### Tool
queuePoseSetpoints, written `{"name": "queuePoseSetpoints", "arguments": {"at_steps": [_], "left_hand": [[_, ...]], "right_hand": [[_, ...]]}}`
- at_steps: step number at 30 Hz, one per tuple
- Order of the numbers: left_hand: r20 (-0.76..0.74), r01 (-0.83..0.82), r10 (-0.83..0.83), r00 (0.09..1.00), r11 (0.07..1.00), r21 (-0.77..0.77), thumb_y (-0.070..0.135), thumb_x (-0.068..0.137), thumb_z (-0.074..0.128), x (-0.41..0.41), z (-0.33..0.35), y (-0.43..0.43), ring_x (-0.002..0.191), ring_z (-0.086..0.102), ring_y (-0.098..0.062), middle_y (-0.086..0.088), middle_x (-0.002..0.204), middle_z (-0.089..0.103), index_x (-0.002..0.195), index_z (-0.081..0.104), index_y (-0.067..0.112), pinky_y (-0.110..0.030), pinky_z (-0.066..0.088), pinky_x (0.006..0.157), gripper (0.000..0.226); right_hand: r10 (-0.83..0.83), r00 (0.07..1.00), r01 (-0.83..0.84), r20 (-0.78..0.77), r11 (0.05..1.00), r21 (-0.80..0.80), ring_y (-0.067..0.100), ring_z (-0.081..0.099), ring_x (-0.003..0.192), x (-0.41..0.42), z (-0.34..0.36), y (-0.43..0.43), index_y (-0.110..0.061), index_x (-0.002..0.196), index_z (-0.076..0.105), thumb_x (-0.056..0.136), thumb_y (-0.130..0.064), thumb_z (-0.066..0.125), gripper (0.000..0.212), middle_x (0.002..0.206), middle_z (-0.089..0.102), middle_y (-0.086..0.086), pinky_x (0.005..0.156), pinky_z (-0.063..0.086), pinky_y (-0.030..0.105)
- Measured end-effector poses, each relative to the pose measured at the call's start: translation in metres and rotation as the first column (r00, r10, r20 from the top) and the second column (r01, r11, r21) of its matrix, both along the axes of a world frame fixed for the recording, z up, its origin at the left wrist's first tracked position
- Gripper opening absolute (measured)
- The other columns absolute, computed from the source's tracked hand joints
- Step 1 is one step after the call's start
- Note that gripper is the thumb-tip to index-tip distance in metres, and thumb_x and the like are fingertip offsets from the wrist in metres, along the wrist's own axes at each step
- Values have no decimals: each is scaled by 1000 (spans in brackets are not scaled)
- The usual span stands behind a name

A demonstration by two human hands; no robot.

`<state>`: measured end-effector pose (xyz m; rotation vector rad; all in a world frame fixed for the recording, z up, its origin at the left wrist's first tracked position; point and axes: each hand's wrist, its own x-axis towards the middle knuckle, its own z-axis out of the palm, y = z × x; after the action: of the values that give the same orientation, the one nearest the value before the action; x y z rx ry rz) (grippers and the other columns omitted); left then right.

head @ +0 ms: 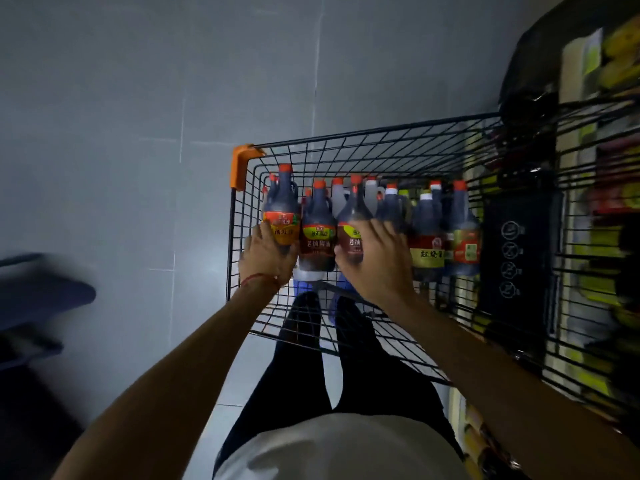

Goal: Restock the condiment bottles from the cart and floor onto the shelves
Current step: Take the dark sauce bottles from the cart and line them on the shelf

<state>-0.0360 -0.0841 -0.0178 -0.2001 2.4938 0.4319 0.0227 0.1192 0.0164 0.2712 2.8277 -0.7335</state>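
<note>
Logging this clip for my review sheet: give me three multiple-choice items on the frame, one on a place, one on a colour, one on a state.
1. Where do the dark bottles stand?
A) in the wire cart
B) on the floor
C) on a shelf

2. What colour are the bottle caps?
A) green
B) red
C) black

3. What is the left hand doing?
A) hanging idle
B) pushing the cart
C) gripping the leftmost bottle

Answers:
1 A, the cart's mesh walls surround the bottles.
2 B, the caps that show are red.
3 C, its fingers curl round the orange-labelled bottle at the row's left end.
</note>
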Motion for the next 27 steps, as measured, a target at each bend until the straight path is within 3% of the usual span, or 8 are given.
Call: {"name": "queuePoseSetpoints", "arguments": {"at_steps": [3, 6, 8, 12, 16, 20, 23, 27], "left_hand": [[100, -146, 140, 985, 988, 58, 46, 82, 80, -22, -24, 0, 131, 46, -34, -15, 142, 45, 148, 31, 10, -56, 44, 109, 90], [188, -305, 278, 942, 943, 132, 54, 67, 87, -37, -56, -4, 119, 59, -28, -12, 133, 56, 143, 40, 12, -52, 53, 102, 99], [215, -394, 351, 912, 894, 212, 49, 67, 89, -42, -73, -4, 105, 65, -17, 1, 119, 63, 138, 48, 14, -37, 58, 91, 89], [239, -389, 334, 912, 891, 235, 24, 84, 83, -49, -81, 2, 92, 60, -14, 8, 101, 55, 125, 50, 17, -15, 43, 66, 53], [214, -425, 390, 896, 893, 150, 49, 69, 89, -53, -85, 0, 96, 63, -21, -2, 113, 62, 130, 47, 14, -32, 56, 79, 82], [268, -400, 368, 890, 914, 72, 73, 45, 84, -56, -84, -9, 91, 68, -24, -2, 106, 63, 128, 48, 17, -42, 63, 77, 106], [257, -288, 256, 932, 953, 94, 73, 49, 80, -48, -65, -17, 95, 65, -25, -4, 110, 62, 130, 48, 12, -43, 61, 82, 106], [205, -211, 180, 962, 968, 137, 75, 52, 80, -35, -30, -22, 90, 66, -21, -1, 107, 63, 127, 51, 13, -33, 54, 71, 102]], "right_hand": [[-6, 1000, 8, 27, 998, -58, 26, 57, 104, -7, -15, 0, -13, 122, 64, 91, -50, 57, 49, 111, 65, 5, 88, 43, 37], [-55, 997, 61, 48, 988, -141, 25, 56, 101, -12, -24, -1, -13, 118, 64, 90, -47, 56, 45, 107, 64, 5, 86, 44, 38], [-90, 993, 101, 71, 981, -165, 24, 56, 102, -15, -29, -3, -13, 118, 65, 90, -43, 58, 42, 108, 65, 4, 86, 45, 37], [-113, 984, 135, 135, 976, -172, 25, 58, 109, -15, -39, -11, -13, 124, 65, 89, -45, 58, 48, 116, 67, 6, 91, 45, 35], [-136, 980, 163, 145, 968, -189, 24, 58, 113, -15, -44, -22, -11, 125, 64, 89, -37, 64, 44, 122, 66, 8, 92, 42, 30], [-148, 975, 182, 165, 958, -220, 21, 54, 117, -14, -48, -24, -13, 128, 62, 91, -32, 69, 42, 125, 64, 6, 93, 41, 27], [-157, 970, 201, 185, 947, -252, 23, 55, 116, -13, -48, -15, -14, 128, 62, 92, -27, 72, 40, 124, 63, 5, 95, 49, 36], [-166, 970, 210, 177, 938, -274, 23, 56, 112, -11, -36, -7, -11, 127, 63, 93, -23, 73, 37, 123, 63, 7, 92, 49, 37]]}}
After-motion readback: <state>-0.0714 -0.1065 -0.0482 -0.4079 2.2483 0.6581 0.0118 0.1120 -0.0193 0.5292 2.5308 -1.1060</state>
